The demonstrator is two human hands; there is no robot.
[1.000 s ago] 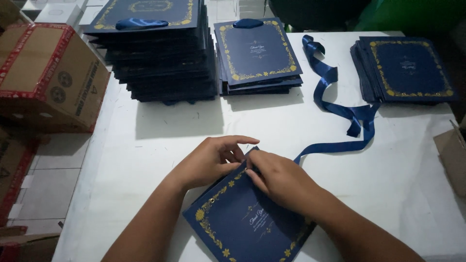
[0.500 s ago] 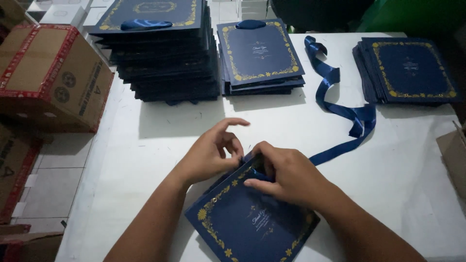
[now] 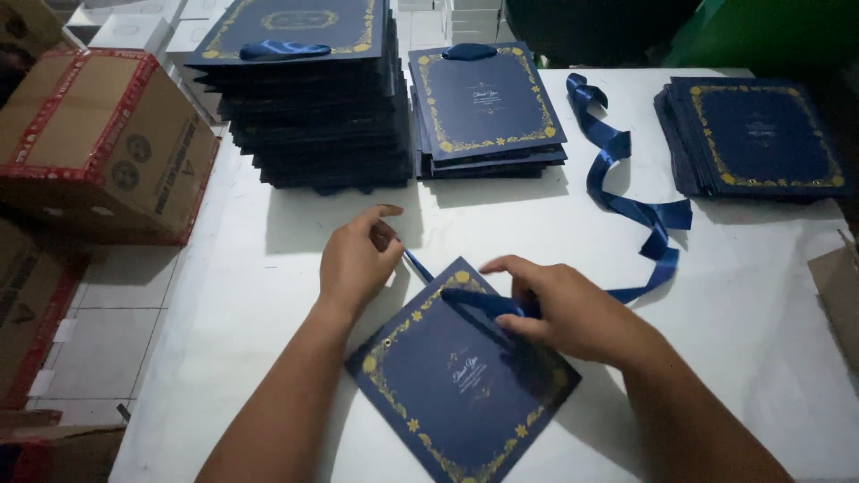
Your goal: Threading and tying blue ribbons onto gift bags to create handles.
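a tall stack of navy bags [image 3: 309, 98] and a lower stack [image 3: 488, 107] are sitting at the far edge of the white table [image 3: 743, 295], with a third pile of flat navy bags [image 3: 761, 134] lying at the far right; none is standing between the hands and the work. a brown carton with red tape [image 3: 98, 143] is resting off the table's left side, its markings too dim to make out. near the front edge a flat navy bag with a gold floral border [image 3: 461, 376] is lying tilted, its lower corner cut off. the left hand [image 3: 358, 259] is pinching a ribbon end [image 3: 416, 266] beside the bag's top corner. the right hand [image 3: 564, 309] is pressing on the bag, fingers closing over the blue ribbon [image 3: 626, 179] trailing away across the table.
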